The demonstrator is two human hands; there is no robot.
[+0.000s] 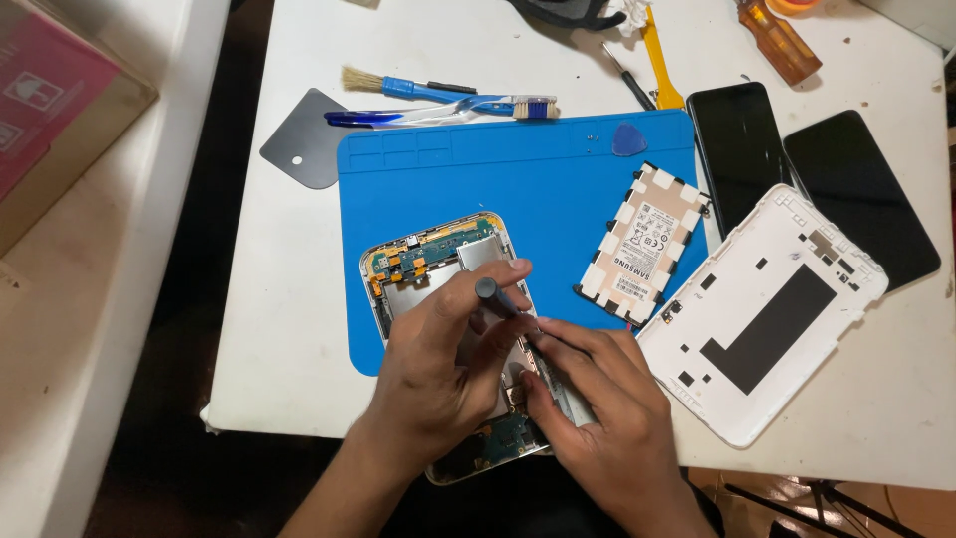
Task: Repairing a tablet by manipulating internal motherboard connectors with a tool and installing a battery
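Note:
An opened tablet (438, 254) with its circuit boards exposed lies on a blue work mat (518, 169). My left hand (438, 374) is over the tablet's middle, gripping a thin screwdriver with a dark round cap (486, 290) that slants down to the right. My right hand (602, 413) rests on the tablet's lower right part, its fingertips touching the inside beside the tool's tip. The tip itself is hidden by my fingers. A flat battery (645, 244) lies on the mat to the right.
The tablet's white back cover (767, 309) lies inside-up at right, near two dark glass panels (739, 139) (861, 189). Behind the mat are brushes (398, 88), a blue pick (628, 139), a dark plastic card (304, 139), a yellow pry tool (659, 65) and an amber-handled screwdriver (779, 40). A cardboard box (50, 110) stands at left.

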